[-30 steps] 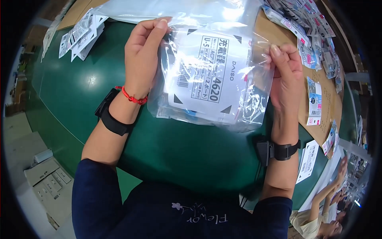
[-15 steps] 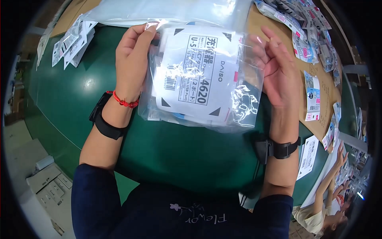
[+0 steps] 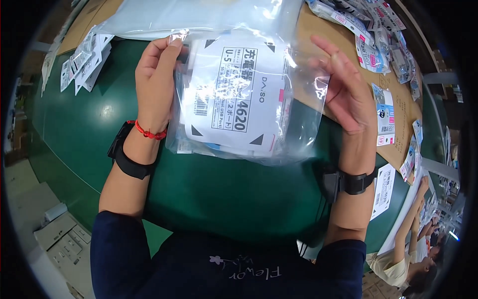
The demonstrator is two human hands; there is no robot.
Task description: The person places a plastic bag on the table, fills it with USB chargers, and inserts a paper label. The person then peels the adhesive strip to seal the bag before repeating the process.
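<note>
I hold a clear plastic bag over the green table. Inside it lies a white printed label sheet on top of several small packets. My left hand pinches the bag's upper left corner between thumb and fingers. It wears a red string bracelet and a black wristband. My right hand is at the bag's right edge with fingers spread and palm turned inward, touching the plastic. A black wristband sits on that wrist too.
A larger clear bag lies at the far edge. Small white packets are piled at the far left. Many packaged items lie on a brown cardboard sheet at the right. Another person sits at lower right.
The bag has moved up and left, closer to me. My right hand let go of its right edge and opened its fingers; the left hand kept its pinch.
</note>
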